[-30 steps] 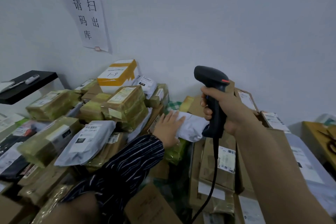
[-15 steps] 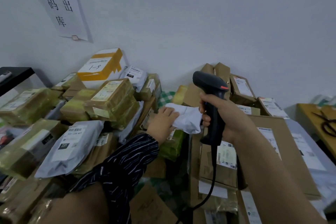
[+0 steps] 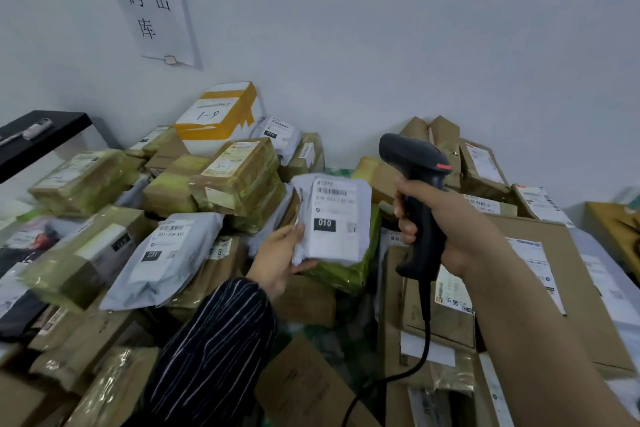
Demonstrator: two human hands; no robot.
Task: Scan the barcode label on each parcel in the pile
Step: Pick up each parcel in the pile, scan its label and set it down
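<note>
My left hand [image 3: 277, 255] grips a small white poly-bag parcel [image 3: 332, 218] by its lower left edge and holds it upright above the pile, label facing me. The label shows a barcode near the top and a black "010" box. My right hand [image 3: 446, 218] grips the handle of a black corded barcode scanner [image 3: 415, 184], just right of the parcel, its head pointing left and away. Around both hands lies the pile of parcels: taped brown boxes [image 3: 239, 173] and a grey poly bag marked "231" [image 3: 162, 253].
A white and yellow box [image 3: 218, 114] tops the pile against the white wall, under a paper sign [image 3: 145, 0]. Large cardboard boxes [image 3: 540, 288] with labels fill the right side. A black shelf [image 3: 41, 139] juts out at the far left. The scanner's cable [image 3: 408, 367] hangs down.
My left hand has lifted the white parcel off the pile and turned its label toward me. The scanner in my right hand stays beside it.
</note>
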